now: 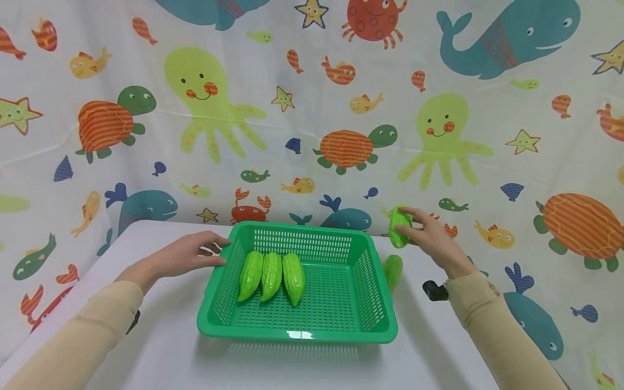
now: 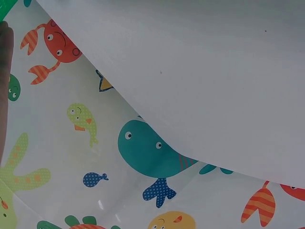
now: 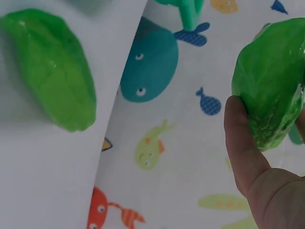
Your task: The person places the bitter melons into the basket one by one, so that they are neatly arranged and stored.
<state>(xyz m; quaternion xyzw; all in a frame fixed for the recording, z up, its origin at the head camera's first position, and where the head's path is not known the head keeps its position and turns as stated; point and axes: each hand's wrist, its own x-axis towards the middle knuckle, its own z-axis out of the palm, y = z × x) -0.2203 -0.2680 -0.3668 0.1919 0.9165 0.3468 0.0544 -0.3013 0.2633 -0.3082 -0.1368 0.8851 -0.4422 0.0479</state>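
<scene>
A green plastic basket [image 1: 312, 335] stands on the table, and three ridged bitter melons [image 1: 271, 275] lie side by side in its left half. My left hand [image 1: 187, 254] is beside the basket's left rim, its fingertips right at the edge and nothing held. Above the table, to the right of the basket, my right hand [image 1: 434, 238] pinches another bitter melon [image 1: 400, 225] between thumb and fingers. The right wrist view shows this held melon [image 3: 269, 81] close up, with the thumb along its side. One more bitter melon [image 1: 392, 271] lies on the table by the basket's right wall.
The white table [image 1: 161, 336] ends at a curtain [image 1: 302, 189] printed with sea animals, which hangs close behind and at the sides. The basket's right half shows its bare slotted floor. A dark strap device [image 1: 435, 291] sits at the right wrist.
</scene>
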